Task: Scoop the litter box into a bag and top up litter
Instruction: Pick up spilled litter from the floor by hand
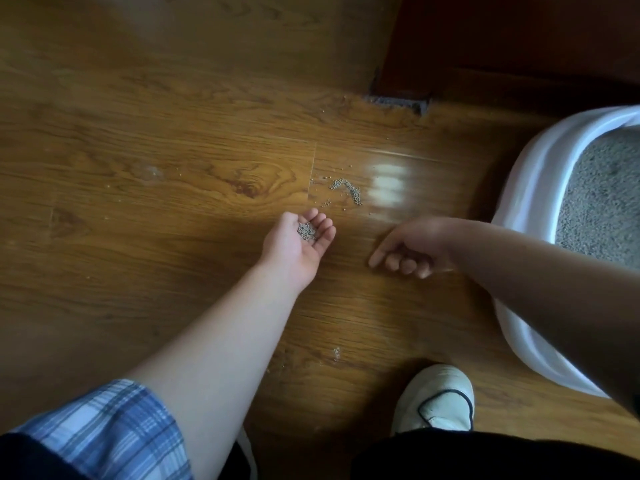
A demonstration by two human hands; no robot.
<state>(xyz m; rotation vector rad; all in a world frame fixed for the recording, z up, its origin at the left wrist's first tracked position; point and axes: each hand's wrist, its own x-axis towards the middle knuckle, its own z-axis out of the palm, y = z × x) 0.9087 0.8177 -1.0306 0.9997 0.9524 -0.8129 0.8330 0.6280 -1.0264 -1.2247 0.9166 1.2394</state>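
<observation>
- The white litter box (533, 188) is sitting on the wood floor (156, 161) at the right edge of the view, partly cut off by the frame. Its long side is running from near to far along that edge, and its rounded corner is facing left toward the hands.
- Grey litter (602, 199) is filling the box below the rim.
- The left hand (301, 240) is reaching forward palm up. Its fingers are lying together, gently cupped, and are carrying a small heap of litter granules (306, 231) in the hollow of the palm.
- The right hand (410, 247) is hanging low over the floor just beside the box, knuckles up. Its index finger is stretching out to the left while the other fingers are curling under. It is too blurred to tell whether they are pinching anything.
- A short curved streak of spilled granules (348, 189) is lying on the floor just beyond the left fingertips, slanting from far-left to near-right, with loose grains scattered around it.
- A white shoe (434, 398) is standing near the box's front end.
</observation>
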